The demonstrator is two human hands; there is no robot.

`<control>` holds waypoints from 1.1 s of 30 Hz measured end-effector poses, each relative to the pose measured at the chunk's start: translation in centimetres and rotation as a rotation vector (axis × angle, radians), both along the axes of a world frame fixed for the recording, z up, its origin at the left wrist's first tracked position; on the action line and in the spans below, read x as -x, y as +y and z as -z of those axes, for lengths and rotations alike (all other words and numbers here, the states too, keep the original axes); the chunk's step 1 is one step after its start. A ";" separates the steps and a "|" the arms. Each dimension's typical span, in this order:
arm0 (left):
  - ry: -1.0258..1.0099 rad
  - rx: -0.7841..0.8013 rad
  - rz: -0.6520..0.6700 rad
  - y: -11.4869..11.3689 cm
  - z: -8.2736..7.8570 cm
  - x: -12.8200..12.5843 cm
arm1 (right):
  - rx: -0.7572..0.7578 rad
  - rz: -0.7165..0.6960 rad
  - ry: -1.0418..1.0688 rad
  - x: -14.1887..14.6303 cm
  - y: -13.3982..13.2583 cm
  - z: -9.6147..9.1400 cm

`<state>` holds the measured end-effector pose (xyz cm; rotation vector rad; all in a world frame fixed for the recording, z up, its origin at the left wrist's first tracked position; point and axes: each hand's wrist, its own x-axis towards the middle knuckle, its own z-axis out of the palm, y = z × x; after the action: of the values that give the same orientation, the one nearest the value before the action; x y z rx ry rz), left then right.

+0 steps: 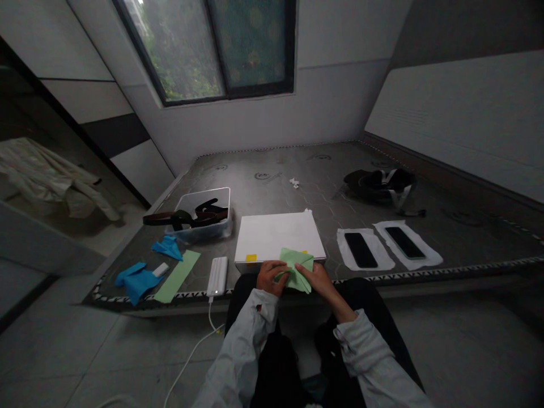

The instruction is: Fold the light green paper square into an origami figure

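A folded piece of light green paper (pixel 298 259) is held between my two hands, over the near edge of a white box (pixel 276 233). My left hand (pixel 271 279) pinches the paper's left side with thumb and fingers. On the right side, my right hand (pixel 319 280) grips it, with the thumb lying on top of a crease. Some of the fingers behind the paper are hidden. Yellow pieces (pixel 251 258) lie on the box's near edge, one partly covered by the green paper.
Left of the box are a white power bank (pixel 218 276) with a cable, a green paper strip (pixel 177 276), blue folded papers (pixel 140 281) and a clear plastic bin (pixel 232 212) holding belts. To the right lie two phones (pixel 360 250) on white sheets and a dark cap (pixel 378 184).
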<state>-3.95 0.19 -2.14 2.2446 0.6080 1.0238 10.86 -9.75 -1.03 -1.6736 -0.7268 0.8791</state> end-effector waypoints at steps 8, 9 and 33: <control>0.000 0.401 -0.213 0.4 0.4 -0.2 | -0.009 -0.046 -0.014 0.7 0.2 -0.2; 0.022 0.428 -0.221 0.3 0.3 -0.2 | -0.003 -0.049 -0.010 0.7 0.2 -0.2; 0.072 0.481 -0.070 -0.2 0.6 -0.3 | -0.053 -0.251 -0.169 -0.2 -0.3 -1.2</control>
<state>-3.64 -0.02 -2.74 1.8500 0.8662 0.7343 11.06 -10.08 0.17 -1.6457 -1.0848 0.8900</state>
